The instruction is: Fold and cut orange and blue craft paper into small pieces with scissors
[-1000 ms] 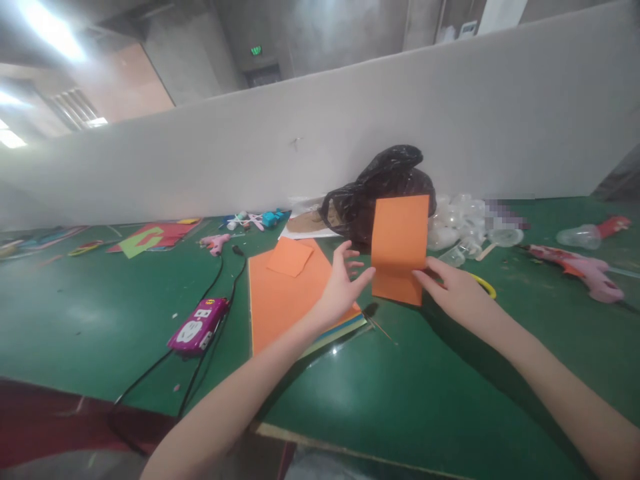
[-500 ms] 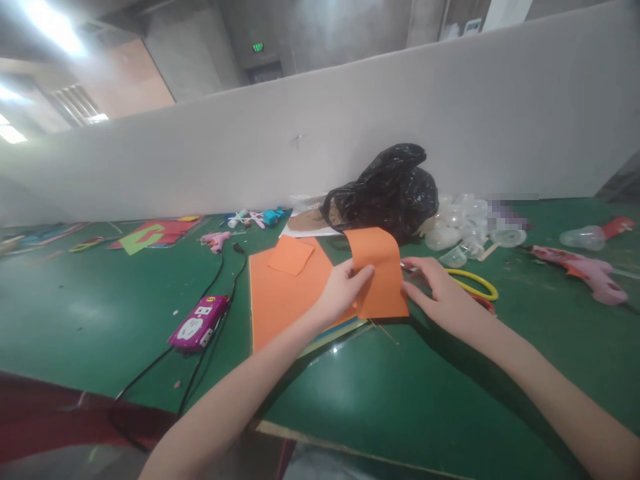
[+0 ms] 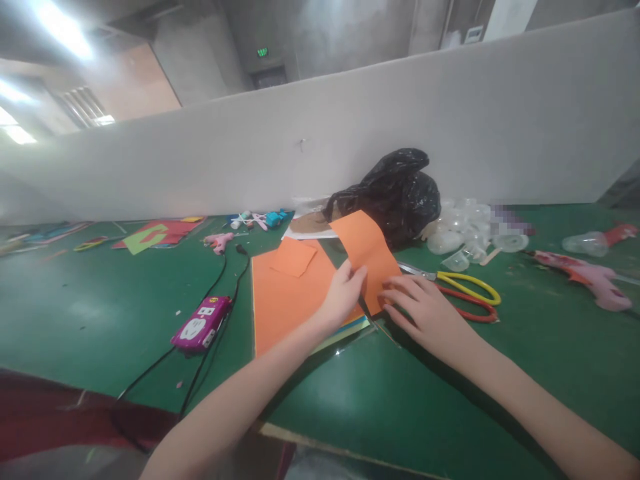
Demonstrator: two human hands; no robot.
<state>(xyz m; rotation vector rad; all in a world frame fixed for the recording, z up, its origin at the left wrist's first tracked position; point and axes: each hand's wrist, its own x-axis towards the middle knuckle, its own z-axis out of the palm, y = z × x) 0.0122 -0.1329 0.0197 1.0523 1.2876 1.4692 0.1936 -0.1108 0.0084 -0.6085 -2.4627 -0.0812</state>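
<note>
My left hand [image 3: 345,293] pinches the left edge of an orange paper strip [image 3: 367,250], which stands tilted and slightly curved above the table. The fingers of my right hand [image 3: 417,310] are spread and lie against the strip's lower right part. Beneath my left forearm lies a large orange sheet [image 3: 290,300] on top of other coloured sheets, and a small orange piece [image 3: 294,257] rests on it. Scissors [image 3: 467,287] with one yellow and one red handle lie just behind my right hand, their blades partly hidden by the strip and my fingers.
A black plastic bag [image 3: 400,193] leans against the white partition [image 3: 225,153]. Clear plastic cups [image 3: 463,227] and a pink glue gun [image 3: 585,273] lie to the right. On the left are a purple power box [image 3: 203,325] with black cables and another pink glue gun [image 3: 219,242].
The orange strip has tilted to the left. My right hand has moved from beside the scissors onto the strip, and the scissors now show more fully.
</note>
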